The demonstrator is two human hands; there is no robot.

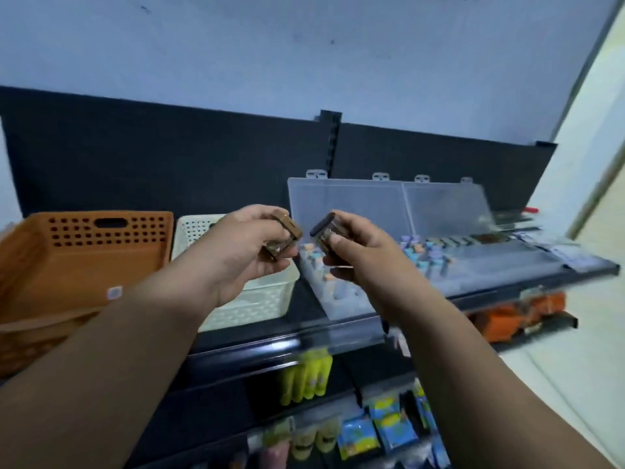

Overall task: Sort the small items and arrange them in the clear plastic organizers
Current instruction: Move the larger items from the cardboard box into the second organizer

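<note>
My left hand (pixel 243 247) grips a small brown boxy item (pixel 282 238) with a clear body, held above the cream basket. My right hand (pixel 355 253) pinches a second small item (pixel 324 230), dark-capped and brownish, just to the right of the first. Both hover in front of two clear plastic organizers: the left organizer (pixel 341 198) has its lid up and holds several pastel pieces (pixel 421 257) in its compartments. The right organizer (pixel 507 255), also open, holds a row of small dark items (pixel 473 239) along its back.
An orange perforated basket (pixel 81 262) and a cream basket (pixel 257 299) stand left on the black shelf (pixel 338 328). Lower shelves carry yellow tubes (pixel 307 375), blue packets (pixel 382 428) and orange packs (pixel 517 314). A dark back panel rises behind; the shelf ends at the right.
</note>
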